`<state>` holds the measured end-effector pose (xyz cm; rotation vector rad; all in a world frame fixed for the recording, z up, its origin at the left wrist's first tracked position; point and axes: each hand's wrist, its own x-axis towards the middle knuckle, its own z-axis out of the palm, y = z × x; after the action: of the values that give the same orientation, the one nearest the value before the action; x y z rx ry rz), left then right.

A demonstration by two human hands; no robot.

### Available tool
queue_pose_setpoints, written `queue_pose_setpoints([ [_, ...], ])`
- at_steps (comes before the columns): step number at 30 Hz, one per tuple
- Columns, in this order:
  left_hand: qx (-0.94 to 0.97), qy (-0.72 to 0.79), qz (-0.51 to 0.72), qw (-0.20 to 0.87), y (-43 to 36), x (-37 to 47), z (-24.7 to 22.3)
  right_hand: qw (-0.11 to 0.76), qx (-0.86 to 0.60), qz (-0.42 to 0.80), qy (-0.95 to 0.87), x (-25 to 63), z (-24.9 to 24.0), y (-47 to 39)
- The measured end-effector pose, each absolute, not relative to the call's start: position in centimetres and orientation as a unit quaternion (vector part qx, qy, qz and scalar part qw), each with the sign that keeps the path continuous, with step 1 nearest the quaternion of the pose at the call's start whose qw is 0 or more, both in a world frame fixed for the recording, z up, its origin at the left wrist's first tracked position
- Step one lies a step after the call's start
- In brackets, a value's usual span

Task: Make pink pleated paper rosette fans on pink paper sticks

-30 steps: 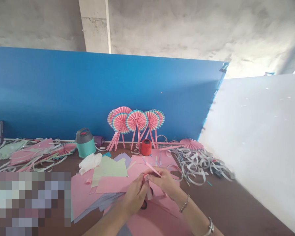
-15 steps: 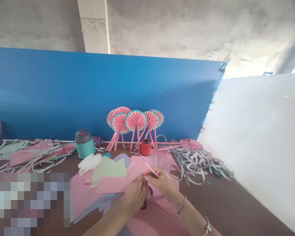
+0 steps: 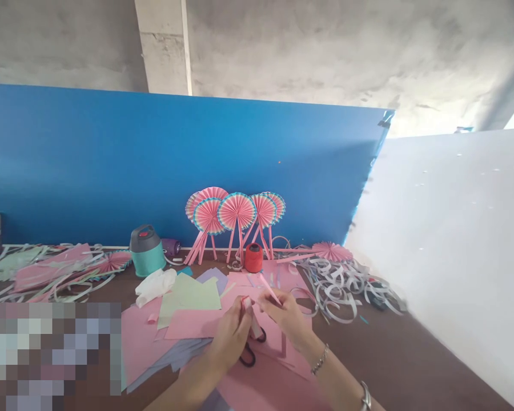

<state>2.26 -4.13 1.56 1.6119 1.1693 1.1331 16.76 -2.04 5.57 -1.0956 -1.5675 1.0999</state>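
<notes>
My left hand (image 3: 232, 334) is closed on a small folded paper piece (image 3: 247, 308), pale with a red end, above the pink sheets (image 3: 197, 324). To its right, my right hand (image 3: 285, 314) pinches a narrow pink paper strip (image 3: 269, 289) that slants up to the left. A small gap lies between the two hands. Below my left hand, the black handles of scissors (image 3: 248, 357) show; their blades are hidden. Green paper (image 3: 191, 297) lies beyond my left hand.
Pink pleated fans (image 3: 237, 211) lean on the blue panel behind a red spool (image 3: 253, 258). A teal container (image 3: 148, 254) and white plastic (image 3: 156, 285) are at left. Curled paper strips (image 3: 336, 285) heap at right.
My hands, together before, have moved apart. The pink strip has shifted slightly right with my right hand, and more of the folded paper and the scissor handles now shows.
</notes>
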Motion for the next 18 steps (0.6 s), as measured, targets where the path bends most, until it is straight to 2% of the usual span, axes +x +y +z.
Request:
queue_pose_setpoints([
  [6, 0.679, 0.459, 0.45, 0.354, -4.3, 2.2, 1.8, 0.398, -0.41, 0.526, -0.63, 16.0, 5.1, -2.4],
  [18, 0.805, 0.48, 0.344, 0.067, -3.7, 1.5, 0.7, 0.39, -0.499, 0.479, -0.608, 15.9, 5.7, -2.3],
])
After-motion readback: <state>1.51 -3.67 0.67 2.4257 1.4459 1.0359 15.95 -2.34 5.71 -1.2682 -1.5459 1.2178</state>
